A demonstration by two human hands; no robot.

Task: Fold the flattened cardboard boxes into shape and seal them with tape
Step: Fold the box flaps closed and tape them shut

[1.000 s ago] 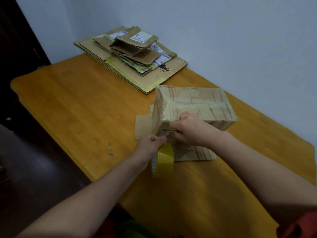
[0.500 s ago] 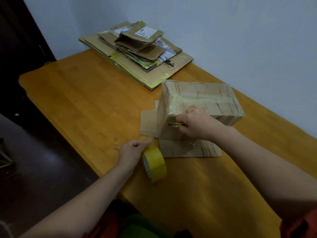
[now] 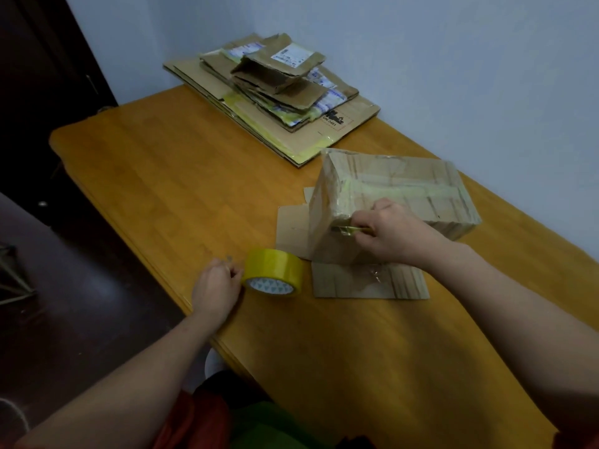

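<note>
Fingers [image 3: 372,218] of the right hand [image 3: 398,234] pinch a thin tool [image 3: 348,229] against the near end of the folded box [image 3: 389,186] on the table [image 3: 162,176]; the left hand [image 3: 215,286], loosely curled, rests just beside the tape roll [image 3: 274,270]

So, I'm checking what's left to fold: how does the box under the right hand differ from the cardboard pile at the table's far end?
The box stands folded up as a block; the cardboard pile lies flat in layers. The right hand holds a small tool at the box's near edge; no hand touches the pile. The pile shows white labels; the box shows none. Both are worn brown cardboard.
</note>
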